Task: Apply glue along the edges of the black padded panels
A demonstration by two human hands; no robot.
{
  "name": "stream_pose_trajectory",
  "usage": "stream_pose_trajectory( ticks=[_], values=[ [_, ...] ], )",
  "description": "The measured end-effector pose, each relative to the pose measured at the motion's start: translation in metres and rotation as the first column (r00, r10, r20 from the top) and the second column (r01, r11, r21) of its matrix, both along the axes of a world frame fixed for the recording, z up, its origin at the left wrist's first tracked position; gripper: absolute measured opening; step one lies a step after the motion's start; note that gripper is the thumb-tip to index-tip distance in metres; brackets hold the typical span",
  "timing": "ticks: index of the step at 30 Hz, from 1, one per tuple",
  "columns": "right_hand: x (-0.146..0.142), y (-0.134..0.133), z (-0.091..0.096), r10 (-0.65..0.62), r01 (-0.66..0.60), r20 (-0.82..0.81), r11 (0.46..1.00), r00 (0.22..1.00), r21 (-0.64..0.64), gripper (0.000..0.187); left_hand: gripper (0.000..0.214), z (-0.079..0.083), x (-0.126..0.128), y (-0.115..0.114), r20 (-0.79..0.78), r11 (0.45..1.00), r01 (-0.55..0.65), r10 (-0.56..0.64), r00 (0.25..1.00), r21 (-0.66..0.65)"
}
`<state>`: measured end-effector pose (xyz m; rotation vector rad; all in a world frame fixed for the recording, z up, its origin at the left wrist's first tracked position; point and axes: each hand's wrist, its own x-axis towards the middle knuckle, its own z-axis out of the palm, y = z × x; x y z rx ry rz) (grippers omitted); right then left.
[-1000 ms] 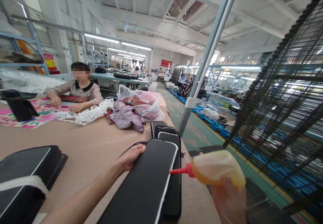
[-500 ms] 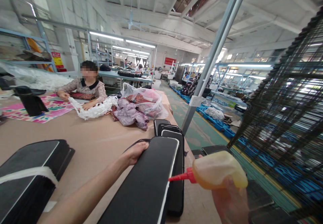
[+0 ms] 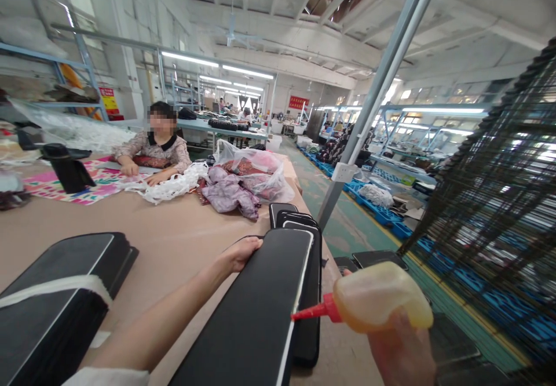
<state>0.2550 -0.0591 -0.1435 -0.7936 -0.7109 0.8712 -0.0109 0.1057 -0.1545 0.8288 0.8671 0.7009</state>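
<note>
A long black panel with rounded corners (image 3: 247,305) lies tilted in front of me, a whitish line running along its right edge. My left hand (image 3: 244,254) grips the panel's far left edge, the thumb on top and the other fingers hidden beneath. In my right hand (image 3: 402,339) is a squeeze bottle of yellowish liquid (image 3: 382,293), held on its side. Its red nozzle (image 3: 315,312) points left, with the tip at the panel's right edge. More black panels (image 3: 299,219) are under and behind this one.
At left stands a stack of black panels (image 3: 56,316) tied with a white strip (image 3: 56,287). A co-worker (image 3: 158,142) sits across the table (image 3: 174,224), near bagged fabric (image 3: 256,171) and a black flask (image 3: 67,168). A metal post (image 3: 369,108) rises by the right edge.
The nozzle tip has slid a little nearer to me along the panel's edge. My left hand keeps its grip. The co-worker's hand has lowered away from the white plastic. My view has shifted slightly.
</note>
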Motion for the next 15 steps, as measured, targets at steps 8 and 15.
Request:
stream_pose_trajectory(
  ticks=[8, 15],
  values=[
    [0.001, -0.008, -0.009, -0.016, 0.016, -0.017, 1.0, 1.0, -0.022, 0.059, 0.014, -0.006, -0.003, 0.011, 0.022, 1.0, 0.011, -0.011, 1.0, -0.011],
    [-0.011, -0.013, 0.006, 0.007, -0.006, 0.059, 1.0, 0.998, -0.023, 0.066, 0.011, -0.011, -0.005, 0.022, 0.009, 1.0, -0.007, 0.007, 1.0, -0.02]
  ],
)
